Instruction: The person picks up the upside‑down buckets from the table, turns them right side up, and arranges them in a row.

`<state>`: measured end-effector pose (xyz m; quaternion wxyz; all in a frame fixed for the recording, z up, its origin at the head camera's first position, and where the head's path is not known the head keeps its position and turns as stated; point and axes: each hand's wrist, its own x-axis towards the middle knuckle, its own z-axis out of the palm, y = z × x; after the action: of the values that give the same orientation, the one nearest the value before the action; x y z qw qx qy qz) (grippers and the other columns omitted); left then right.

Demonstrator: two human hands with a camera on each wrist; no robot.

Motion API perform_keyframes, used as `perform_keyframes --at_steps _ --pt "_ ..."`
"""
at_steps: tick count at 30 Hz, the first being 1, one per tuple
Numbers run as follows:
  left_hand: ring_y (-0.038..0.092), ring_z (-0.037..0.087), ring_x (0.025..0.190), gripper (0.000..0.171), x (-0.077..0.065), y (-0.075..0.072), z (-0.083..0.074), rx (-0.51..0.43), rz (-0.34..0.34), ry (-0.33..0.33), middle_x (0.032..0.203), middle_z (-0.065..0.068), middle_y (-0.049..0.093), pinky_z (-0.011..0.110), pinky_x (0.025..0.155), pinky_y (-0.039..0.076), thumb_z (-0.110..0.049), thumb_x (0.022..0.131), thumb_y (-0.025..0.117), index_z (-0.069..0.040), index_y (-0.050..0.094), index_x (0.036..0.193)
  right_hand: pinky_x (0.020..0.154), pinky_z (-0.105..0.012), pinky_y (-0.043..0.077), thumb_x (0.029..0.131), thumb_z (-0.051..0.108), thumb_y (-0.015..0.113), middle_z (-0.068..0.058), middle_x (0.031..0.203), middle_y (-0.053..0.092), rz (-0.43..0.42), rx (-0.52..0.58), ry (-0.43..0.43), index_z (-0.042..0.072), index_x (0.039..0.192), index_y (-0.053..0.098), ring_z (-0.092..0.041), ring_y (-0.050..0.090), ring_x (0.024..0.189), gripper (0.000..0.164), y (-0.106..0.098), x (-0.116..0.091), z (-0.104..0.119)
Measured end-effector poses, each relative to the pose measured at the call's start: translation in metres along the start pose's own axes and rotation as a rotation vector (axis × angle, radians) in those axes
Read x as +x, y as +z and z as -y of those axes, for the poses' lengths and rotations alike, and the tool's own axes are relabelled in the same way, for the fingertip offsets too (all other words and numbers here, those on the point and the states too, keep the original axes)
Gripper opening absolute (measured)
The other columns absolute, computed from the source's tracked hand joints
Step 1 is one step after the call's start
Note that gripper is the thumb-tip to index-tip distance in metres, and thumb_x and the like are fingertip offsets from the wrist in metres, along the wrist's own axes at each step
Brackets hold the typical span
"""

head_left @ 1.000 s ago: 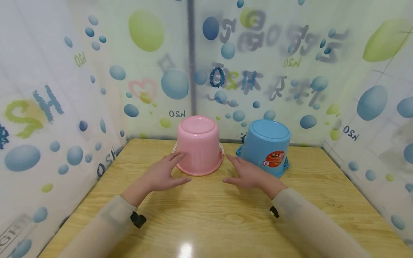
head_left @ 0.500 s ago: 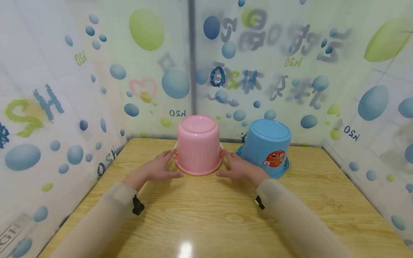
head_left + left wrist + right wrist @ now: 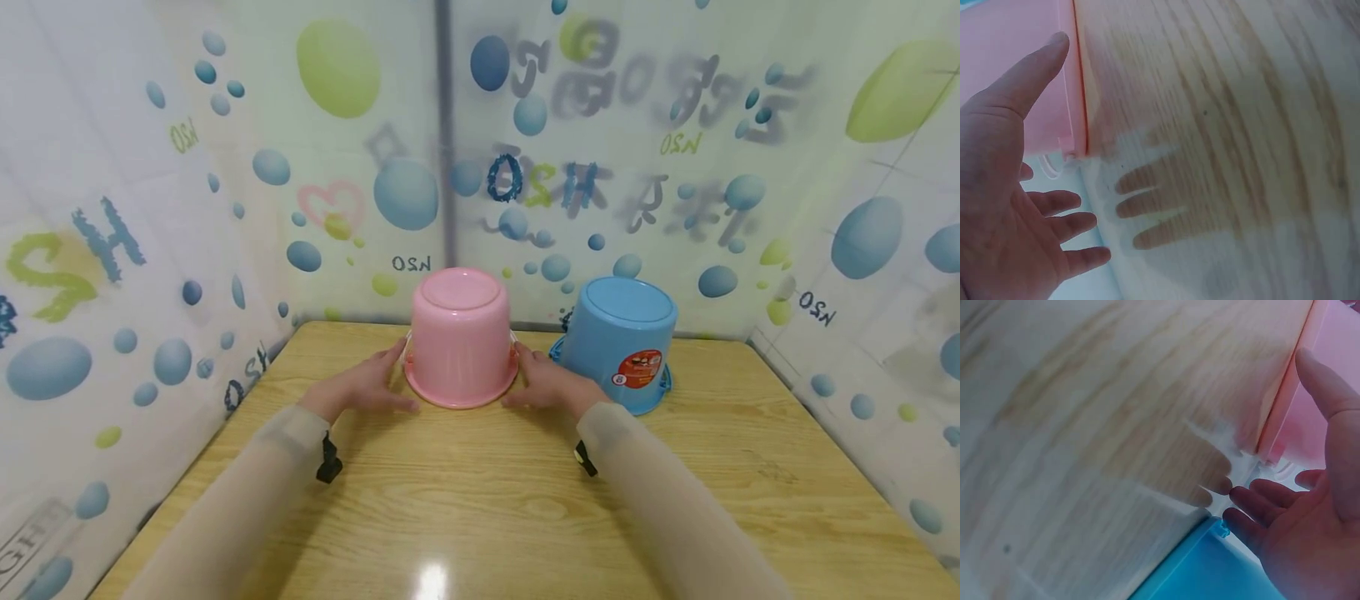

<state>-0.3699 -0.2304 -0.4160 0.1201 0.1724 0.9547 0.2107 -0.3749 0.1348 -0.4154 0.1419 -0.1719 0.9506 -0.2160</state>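
A pink bucket [image 3: 461,350] stands upside down on the wooden table [image 3: 480,492], its rim on the wood and its handle hanging at the sides. On its left side is my left hand [image 3: 367,383], thumb toward the front of the rim and fingers spread along the side. My right hand [image 3: 551,382] mirrors it on the right, in the gap before the blue bucket [image 3: 618,333]. Both hands have their fingers extended rather than curled. In the left wrist view the left hand [image 3: 1016,187] shows its open palm; the right wrist view shows the right hand [image 3: 1310,512] likewise.
The blue bucket, also upside down with a red label [image 3: 639,369], stands close right of my right hand. Behind the table hangs a curtain [image 3: 360,242] with blue and green dots, and similar sheets enclose both sides.
Both hands have moved inward and slightly forward, from in front of the pink bucket to either side of it. Neither bucket has visibly moved.
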Motion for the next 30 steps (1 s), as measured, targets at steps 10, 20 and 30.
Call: perform_keyframes --at_steps 10,20,30 --pt "0.022 0.054 0.166 0.126 0.003 0.003 -0.001 -0.008 0.037 -0.002 0.18 0.028 0.022 0.07 0.133 0.022 -0.062 0.093 0.083 -0.017 0.002 0.179 0.137 -0.061 0.024 0.101 0.053 0.077 -0.018 0.183 0.023 -0.009 -0.051 -0.056 0.018 0.179 0.003 -0.043 0.02 0.17 0.113 0.003 0.01 -0.002" --pt "0.012 0.053 0.168 0.127 0.004 0.006 0.004 -0.055 0.03 0.005 0.183 0.02 0.017 0.069 0.135 0.016 -0.062 0.095 0.081 -0.014 -0.002 0.178 0.137 -0.058 0.024 0.1 0.047 0.081 -0.017 0.182 0.025 -0.017 -0.032 -0.065 0.014 0.179 0.006 -0.043 0.021 0.17 0.113 0.004 0.005 0.007" --pt "0.035 0.055 0.158 0.12 -0.003 0.008 0.01 -0.086 -0.097 0.132 0.172 0.035 0.034 0.071 0.13 0.03 -0.051 0.098 0.082 -0.007 0.002 0.177 0.134 -0.064 0.028 0.101 0.051 0.078 -0.018 0.178 0.035 -0.101 -0.026 -0.143 0.014 0.179 0.009 -0.046 0.03 0.166 0.11 0.006 -0.001 0.007"
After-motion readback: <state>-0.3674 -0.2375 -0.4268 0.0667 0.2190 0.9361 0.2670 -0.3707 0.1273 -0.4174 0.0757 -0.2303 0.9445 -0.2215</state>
